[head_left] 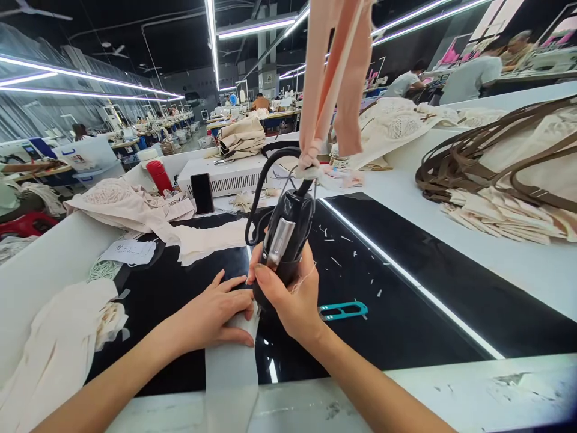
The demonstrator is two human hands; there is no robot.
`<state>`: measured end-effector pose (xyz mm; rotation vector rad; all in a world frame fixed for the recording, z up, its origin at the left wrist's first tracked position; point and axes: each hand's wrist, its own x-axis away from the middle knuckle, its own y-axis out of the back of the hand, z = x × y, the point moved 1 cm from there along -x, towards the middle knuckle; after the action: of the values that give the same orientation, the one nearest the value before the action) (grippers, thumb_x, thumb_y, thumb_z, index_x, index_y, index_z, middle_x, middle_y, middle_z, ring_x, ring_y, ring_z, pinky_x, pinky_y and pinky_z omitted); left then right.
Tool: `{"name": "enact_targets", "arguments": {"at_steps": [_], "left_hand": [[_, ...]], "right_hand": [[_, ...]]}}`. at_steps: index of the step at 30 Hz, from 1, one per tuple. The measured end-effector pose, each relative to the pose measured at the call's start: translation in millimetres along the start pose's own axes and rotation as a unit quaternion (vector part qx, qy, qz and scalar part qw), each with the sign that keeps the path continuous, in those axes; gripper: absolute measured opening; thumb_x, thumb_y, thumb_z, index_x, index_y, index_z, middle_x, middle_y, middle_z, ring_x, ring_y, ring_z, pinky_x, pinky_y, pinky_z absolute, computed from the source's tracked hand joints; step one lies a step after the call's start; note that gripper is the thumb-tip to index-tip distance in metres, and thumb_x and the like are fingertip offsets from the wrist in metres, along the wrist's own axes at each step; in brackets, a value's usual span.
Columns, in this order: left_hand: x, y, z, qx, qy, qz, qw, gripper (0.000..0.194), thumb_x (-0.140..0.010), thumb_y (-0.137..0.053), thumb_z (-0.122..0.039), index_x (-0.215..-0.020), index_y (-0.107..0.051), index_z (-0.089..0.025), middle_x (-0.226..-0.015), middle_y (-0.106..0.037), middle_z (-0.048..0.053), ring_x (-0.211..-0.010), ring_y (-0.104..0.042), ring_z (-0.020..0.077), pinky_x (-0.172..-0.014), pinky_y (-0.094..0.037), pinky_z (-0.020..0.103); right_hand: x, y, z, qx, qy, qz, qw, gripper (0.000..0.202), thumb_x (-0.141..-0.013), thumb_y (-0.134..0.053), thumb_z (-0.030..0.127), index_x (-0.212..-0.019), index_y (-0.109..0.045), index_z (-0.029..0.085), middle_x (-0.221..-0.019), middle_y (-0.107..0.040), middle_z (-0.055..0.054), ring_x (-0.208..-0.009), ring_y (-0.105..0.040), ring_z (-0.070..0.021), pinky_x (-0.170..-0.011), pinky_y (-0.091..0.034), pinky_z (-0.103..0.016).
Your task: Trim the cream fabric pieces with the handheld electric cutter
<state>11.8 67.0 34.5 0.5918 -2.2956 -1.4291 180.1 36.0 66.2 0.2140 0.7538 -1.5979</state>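
A black handheld electric device is standing nearly upright at the center of the frame, the right hand wrapping around its body. Left of it, the left hand is lying palm-down, fingers loosely spread, pressing a pale fabric strip. Teal thread snips are resting right of center; peach fabric strips are hanging at upper center.

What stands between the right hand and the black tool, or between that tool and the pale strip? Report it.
Nothing visible parts the right hand from the black tool; its fingers wrap it. The left hand lies on the pale strip, fingertips beside the tool's lower end. The right hand partly hides that end.
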Motion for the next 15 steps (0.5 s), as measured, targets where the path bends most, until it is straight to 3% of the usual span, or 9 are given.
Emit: {"name": "enact_targets", "arguments": {"at_steps": [9, 15], "left_hand": [[5.5, 1.0, -0.5, -0.028, 0.015, -0.008, 0.999, 0.032, -0.09, -0.082, -0.046, -0.1, -0.063, -0.022, -0.127, -0.067, 0.006, -0.144, -0.047, 0.0353, -0.126, -0.018, 0.068], [4.8, 1.0, -2.6, -0.028, 0.006, -0.003, 1.0, 0.042, -0.09, -0.081, -0.045, -0.122, -0.063, -0.025, -0.144, -0.062, 0.008, -0.152, -0.037, 0.0344, -0.127, -0.015, 0.07]], "right_hand": [[0.4, 0.9, -0.9, 0.034, -0.004, -0.015, 0.999, 0.026, -0.083, -0.074, 0.029, -0.096, -0.051, 0.026, -0.074, -0.062, 0.006, -0.057, -0.058, -0.0116, -0.056, -0.052, -0.028], [0.4, 1.0, -0.5, 0.024, -0.005, -0.01, 1.0, 0.023, -0.084, -0.074, 0.027, -0.092, -0.052, 0.026, -0.074, -0.062, 0.006, -0.056, -0.058, -0.0109, -0.054, -0.053, -0.026]]}}
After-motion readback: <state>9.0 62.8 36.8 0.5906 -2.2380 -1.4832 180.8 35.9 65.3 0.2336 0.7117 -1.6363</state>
